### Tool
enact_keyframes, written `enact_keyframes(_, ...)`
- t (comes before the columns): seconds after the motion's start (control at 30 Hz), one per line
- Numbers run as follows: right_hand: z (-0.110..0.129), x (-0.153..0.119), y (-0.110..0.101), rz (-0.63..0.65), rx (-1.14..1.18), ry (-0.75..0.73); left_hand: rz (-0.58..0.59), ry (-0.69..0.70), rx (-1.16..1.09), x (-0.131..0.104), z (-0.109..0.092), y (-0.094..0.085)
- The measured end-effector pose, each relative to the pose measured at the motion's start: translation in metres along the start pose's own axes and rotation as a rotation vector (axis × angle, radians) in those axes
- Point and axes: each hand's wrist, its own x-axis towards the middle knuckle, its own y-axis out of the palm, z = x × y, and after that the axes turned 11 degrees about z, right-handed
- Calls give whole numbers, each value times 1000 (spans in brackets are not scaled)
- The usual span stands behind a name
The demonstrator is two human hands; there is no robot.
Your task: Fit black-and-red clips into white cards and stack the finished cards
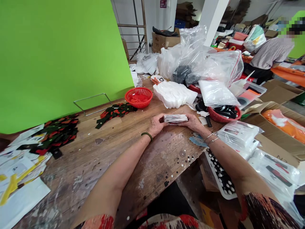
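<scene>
On tbl's (95, 156) left, loose dark & red pcs (63, 132) lie piled, unstacked. Mid-tbl, L hand (156, 125) & R hand (193, 123) grip opp. ends of a white stack (175, 118), gathered but not yet set down. Far right, filled clear bags (238, 132) lie stacked.

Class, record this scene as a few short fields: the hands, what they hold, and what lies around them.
Left hand: holds one end of the stack
Right hand: holds the other end
Stack: thin, whitish pieces, kind unclear
Surface: wooden table
Left of hands: larger heap and smaller heap, dark and red pieces
Beyond hands: red basket, white bundle
</scene>
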Motion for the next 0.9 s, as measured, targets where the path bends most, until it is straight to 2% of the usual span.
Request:
enact_keyframes(0.17, 1, 5, 2, -28, 94, -9, -45, -81, 75, 11, -6, -4)
enact_keyframes(0.3, 1, 9, -12, -83, 250, 44, -64, -196, 36, 25, -21, 2)
enact_keyframes(0.43, -1, 15, -38, -120, 362, 230, -92, -484, -216, 49, -35, 21)
enact_keyframes(0.53, -2, 21, -54, -211, 385, 378, -83, -606, -290, 69, -36, 38)
enact_keyframes(0.73, -8, 39, -71, -294, 308, 413, -42, -694, -421, 100, -28, 58)
enact_keyframes(0.9, -21, 56, -74, -394, 194, 413, -58, -684, -493, 110, -26, 65)
